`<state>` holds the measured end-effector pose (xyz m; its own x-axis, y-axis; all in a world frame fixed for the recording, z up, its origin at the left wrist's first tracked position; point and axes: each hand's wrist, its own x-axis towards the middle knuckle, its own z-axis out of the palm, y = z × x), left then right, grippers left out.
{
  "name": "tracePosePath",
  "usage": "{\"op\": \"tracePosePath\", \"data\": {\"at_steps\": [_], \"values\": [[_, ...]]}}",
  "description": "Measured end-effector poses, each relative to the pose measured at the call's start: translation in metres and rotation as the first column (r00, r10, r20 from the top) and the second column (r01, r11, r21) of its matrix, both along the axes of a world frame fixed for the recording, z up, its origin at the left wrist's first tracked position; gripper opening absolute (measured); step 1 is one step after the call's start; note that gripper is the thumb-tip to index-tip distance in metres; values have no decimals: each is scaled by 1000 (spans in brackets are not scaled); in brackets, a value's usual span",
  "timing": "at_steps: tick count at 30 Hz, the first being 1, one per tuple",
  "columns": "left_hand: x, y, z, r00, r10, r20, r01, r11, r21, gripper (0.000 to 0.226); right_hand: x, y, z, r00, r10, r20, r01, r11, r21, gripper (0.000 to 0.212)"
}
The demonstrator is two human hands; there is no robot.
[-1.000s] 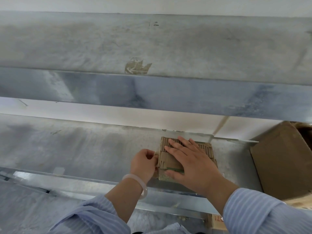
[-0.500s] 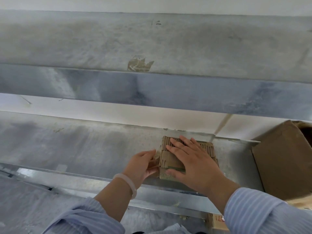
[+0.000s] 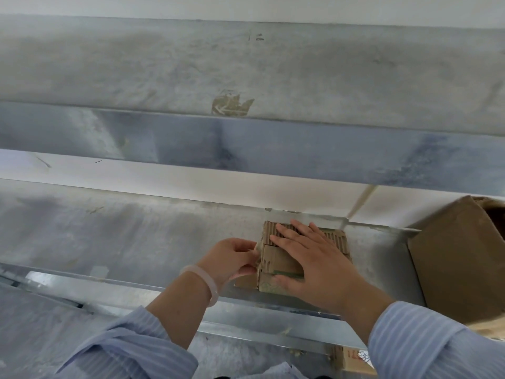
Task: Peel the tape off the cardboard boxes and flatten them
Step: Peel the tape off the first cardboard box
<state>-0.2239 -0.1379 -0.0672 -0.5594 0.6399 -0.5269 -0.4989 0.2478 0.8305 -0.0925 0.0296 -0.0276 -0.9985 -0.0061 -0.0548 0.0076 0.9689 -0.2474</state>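
Note:
A small brown cardboard box (image 3: pixel 276 261) lies on the grey metal shelf (image 3: pixel 136 242), its top layer torn so the ribbed corrugation shows. My right hand (image 3: pixel 308 258) lies flat on top of it with fingers spread, pressing it down. At the box's left edge, my left hand (image 3: pixel 232 258) pinches a pale strip of tape (image 3: pixel 256 248) between thumb and fingers. A white bangle sits on the left wrist.
A larger brown cardboard box (image 3: pixel 459 258) stands at the right end of the shelf. A second metal shelf (image 3: pixel 246 77) runs above, with a torn tape scrap stuck on it. Another carton (image 3: pixel 352 356) shows below the shelf's front rail.
My left hand has shifted slightly along the box's left edge and now pinches the tape higher up. The right hand stays pressed flat on the box.

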Motion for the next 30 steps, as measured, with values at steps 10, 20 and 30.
{"op": "tracePosePath", "data": {"at_steps": [10,20,30], "values": [[16,10,-14,840,-135,-525,-88,922,-377,7,2,13,0,996,81,46,-79,995,-53,76],[18,14,-15,910,-9,-415,-171,903,-394,11,3,10,-1,997,71,41,-69,997,-37,73],[24,-3,-9,946,305,109,-298,952,-75,18,4,10,-2,997,69,41,-67,996,-55,73]]}}
